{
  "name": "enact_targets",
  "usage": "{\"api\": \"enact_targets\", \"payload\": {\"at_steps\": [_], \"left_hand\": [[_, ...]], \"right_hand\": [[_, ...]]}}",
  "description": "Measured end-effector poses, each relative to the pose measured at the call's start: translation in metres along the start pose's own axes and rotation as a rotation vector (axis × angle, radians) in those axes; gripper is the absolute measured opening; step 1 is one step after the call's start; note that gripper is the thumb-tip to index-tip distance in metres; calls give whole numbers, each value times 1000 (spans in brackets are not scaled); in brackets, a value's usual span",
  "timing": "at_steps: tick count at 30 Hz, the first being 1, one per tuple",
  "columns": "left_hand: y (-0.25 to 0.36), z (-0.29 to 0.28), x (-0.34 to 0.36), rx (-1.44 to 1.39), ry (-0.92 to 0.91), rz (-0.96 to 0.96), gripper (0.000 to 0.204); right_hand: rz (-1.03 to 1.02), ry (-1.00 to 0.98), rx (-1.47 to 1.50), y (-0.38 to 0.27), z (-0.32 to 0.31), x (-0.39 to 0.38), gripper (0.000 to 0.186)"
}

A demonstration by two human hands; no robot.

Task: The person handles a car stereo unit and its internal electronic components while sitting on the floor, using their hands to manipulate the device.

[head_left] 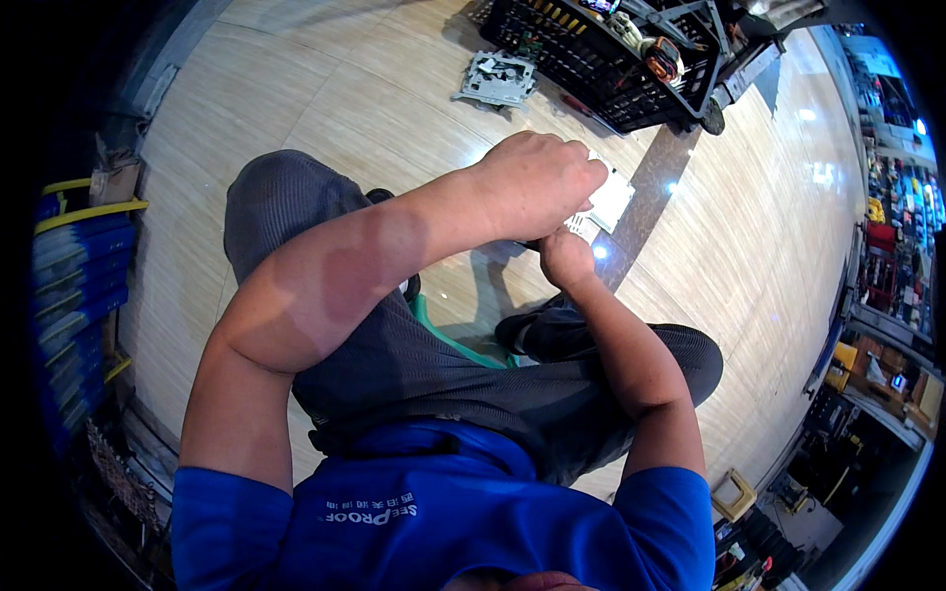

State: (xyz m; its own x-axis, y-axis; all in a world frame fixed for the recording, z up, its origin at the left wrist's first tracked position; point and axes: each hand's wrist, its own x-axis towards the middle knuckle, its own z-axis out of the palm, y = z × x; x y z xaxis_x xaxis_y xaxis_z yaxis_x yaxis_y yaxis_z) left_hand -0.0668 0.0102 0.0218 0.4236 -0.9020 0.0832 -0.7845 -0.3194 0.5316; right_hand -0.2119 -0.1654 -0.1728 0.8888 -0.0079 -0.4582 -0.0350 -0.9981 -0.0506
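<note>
Two-handedly gripping flat, white, slotted panel (616,201) with left hand (540,177) and right hand (569,260); pointing forward-right, leaving long axis unclear.

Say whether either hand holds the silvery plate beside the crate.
No, the silvery plate lies on the floor, apart from left hand and right hand.

White flat part (616,201), slotted near lower end, partly hidden by gripping fingers (595,175).

Black crate (567,71) on tiled floor (754,212).
</note>
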Motion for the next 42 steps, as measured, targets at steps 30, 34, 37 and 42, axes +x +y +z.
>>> {"api": "enact_targets", "payload": {"at_steps": [30, 34, 37, 42], "left_hand": [[0, 9, 0, 50, -36, 23, 21], [-1, 10, 1, 47, -38, 21, 21], [-1, 10, 2, 50, -42, 23, 21], [1, 7, 1, 57, -73, 12, 22]], "right_hand": [[23, -79, -54, -7, -14, -3, 22], [16, -47, -27, -7, -13, -4, 22], [1, -16, -21, -5, -10, -5, 23], [15, -58, -25, -7, -14, -4, 24]]}}
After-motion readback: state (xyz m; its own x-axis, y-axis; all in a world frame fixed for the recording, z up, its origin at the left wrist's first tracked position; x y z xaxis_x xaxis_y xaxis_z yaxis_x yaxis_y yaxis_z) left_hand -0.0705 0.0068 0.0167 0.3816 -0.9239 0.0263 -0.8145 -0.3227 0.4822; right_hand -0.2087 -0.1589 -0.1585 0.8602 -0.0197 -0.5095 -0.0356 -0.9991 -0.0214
